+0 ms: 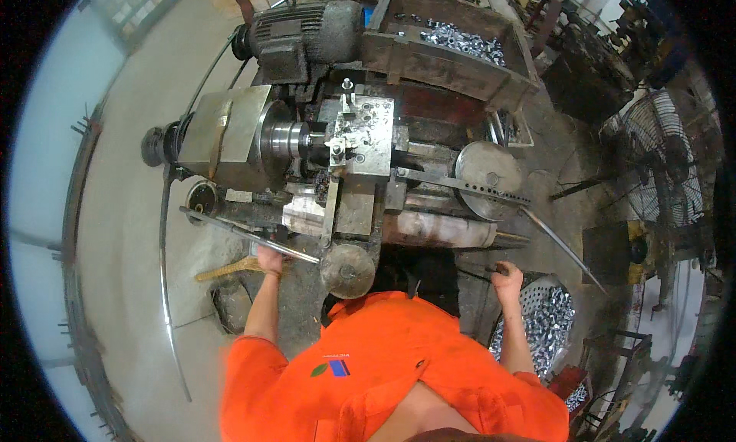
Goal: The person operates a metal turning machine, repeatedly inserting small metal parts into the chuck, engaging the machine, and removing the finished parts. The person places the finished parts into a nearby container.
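Note:
A lathe-like machine with a round metal spindle chuck (287,140) stands before me. Beside the chuck is a steel tool block (376,135) with clamping bolts. My left hand (269,260) reaches in at the machine's near left side, just under a long metal lever bar (261,240); its fingers are mostly hidden. A yellowish wooden-looking stick (226,270) lies beside that hand. On the right, my right hand (507,279) is closed around the dark end of a thin lever handle (500,269). A perforated basket (529,298) of small shiny metal parts stands next to my right forearm.
An electric motor (307,36) sits at the back left, beside a wooden box (452,70) holding more metal parts. A round metal disc (491,180) and a slanting bar (563,246) stick out to the right. A fan (663,154) stands farther right.

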`<act>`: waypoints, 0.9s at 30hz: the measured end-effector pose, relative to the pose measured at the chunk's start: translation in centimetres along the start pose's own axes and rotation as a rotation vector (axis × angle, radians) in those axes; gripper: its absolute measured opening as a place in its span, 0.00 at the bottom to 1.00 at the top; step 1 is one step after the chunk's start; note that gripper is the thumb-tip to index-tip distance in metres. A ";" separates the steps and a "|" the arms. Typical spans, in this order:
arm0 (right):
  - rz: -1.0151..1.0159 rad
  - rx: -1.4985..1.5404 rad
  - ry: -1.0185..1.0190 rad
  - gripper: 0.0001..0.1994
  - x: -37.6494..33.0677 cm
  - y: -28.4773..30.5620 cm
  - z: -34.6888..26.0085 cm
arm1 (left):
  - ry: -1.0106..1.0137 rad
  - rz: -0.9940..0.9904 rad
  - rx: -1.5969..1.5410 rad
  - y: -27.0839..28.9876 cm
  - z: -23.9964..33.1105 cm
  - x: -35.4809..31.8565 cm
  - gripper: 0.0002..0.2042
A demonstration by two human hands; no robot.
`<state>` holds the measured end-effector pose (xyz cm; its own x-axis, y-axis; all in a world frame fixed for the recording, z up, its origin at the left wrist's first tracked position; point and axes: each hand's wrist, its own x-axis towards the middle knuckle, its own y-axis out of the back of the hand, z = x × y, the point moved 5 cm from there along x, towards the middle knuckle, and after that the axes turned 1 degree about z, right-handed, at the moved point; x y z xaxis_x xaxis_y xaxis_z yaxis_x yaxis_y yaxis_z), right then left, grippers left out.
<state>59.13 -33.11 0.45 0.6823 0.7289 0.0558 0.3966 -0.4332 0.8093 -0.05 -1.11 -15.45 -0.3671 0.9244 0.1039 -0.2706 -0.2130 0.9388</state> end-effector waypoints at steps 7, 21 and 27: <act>0.012 -0.015 0.169 0.14 3.5 2.6 -3.3 | -0.457 -0.538 0.522 4.2 0.6 3.6 0.21; -0.201 0.184 1.099 0.16 10.8 -4.9 -43.5 | -0.355 0.157 -0.042 28.4 0.1 8.6 0.15; -0.246 -0.230 0.976 0.10 11.2 -14.7 -47.7 | -0.046 0.157 0.267 32.2 -6.8 6.3 0.18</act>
<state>31.65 6.69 17.03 -0.2375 0.9411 0.2407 0.2606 -0.1770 0.9491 -17.09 -4.34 13.22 -0.3436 0.9015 0.2633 0.0313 -0.2692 0.9626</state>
